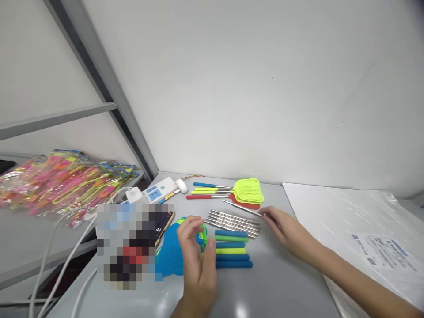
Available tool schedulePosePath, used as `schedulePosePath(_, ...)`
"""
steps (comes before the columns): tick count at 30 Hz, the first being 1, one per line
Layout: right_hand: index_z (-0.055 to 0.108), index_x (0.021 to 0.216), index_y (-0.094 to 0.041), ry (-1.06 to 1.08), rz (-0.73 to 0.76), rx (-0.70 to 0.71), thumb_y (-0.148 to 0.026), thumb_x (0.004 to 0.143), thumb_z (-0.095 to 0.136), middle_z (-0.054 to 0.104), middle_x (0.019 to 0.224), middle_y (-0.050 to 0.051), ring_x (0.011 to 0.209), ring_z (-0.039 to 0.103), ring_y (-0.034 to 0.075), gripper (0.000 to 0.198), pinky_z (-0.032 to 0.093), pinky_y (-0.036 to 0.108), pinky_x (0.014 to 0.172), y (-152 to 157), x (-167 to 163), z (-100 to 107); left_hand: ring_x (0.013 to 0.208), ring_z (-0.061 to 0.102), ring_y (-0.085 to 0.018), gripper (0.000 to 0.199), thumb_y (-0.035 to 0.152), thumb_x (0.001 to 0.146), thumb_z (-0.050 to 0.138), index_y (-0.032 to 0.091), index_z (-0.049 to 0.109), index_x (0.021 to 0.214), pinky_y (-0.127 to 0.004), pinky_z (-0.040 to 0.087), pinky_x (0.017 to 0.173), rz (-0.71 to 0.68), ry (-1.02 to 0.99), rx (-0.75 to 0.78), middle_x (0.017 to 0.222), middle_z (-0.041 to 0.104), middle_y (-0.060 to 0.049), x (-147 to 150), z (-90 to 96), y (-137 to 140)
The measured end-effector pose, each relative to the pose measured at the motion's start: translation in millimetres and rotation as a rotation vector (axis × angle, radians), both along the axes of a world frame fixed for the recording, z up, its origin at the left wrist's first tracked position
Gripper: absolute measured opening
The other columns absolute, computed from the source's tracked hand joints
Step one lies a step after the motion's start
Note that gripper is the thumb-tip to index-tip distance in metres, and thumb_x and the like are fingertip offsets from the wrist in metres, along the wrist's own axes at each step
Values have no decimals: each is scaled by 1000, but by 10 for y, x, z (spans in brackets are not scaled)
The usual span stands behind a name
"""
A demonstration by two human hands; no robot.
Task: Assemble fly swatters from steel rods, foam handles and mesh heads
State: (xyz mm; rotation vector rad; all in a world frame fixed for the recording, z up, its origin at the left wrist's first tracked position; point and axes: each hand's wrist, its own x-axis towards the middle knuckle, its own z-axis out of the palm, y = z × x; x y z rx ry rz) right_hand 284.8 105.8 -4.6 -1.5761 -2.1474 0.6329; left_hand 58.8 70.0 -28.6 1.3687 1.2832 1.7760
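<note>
My right hand [280, 227] pinches one end of a thin metal rod [243, 207], which points up and left above the grey table. Below that rod lies a row of several shiny metal rods [234, 222]. My left hand [198, 256] is raised with thumb and fingers apart, and nothing shows between them. Behind it, partly hidden, are blue mesh fly swatter heads [170, 251] with some green ones. To its right lie several foam-like handles [232, 257] in blue, green and yellow, side by side. Farther back rest assembled fly swatters with yellow-green heads [247, 191] and a red one [247, 204].
A power strip [161, 189] with a white plug and a white earbud case [181, 186] sits at the back left. A phone [164, 227] lies beside a blurred patch. Bagged colourful goods [73, 181] fill the left shelf. White plastic wrapping [357, 238] covers the right side.
</note>
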Motion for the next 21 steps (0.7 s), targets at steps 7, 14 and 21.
schedulePosePath(7,61,103,-19,-107,172,129,-23,96,42,66,99,7,92,58,21,20,43,36,82,436,-9,-268,114,43,-30,30,12,84,53,25,56,111,-45,37,94,-314,845,96,127,48,-11,30,-213,-38)
schedulePosePath(14,66,96,-19,-262,322,222,-29,96,46,59,92,6,89,52,20,21,40,34,77,515,-17,-264,108,49,-28,21,10,83,52,21,59,99,-42,42,90,-330,914,34,122,54,-11,26,-142,53)
schedulePosePath(21,66,91,-18,-417,366,348,-27,100,37,58,91,7,85,53,19,31,39,32,74,1024,-322,-141,98,50,-28,17,7,74,53,17,57,86,-44,44,83,-419,1003,176,118,57,-12,225,-181,-84)
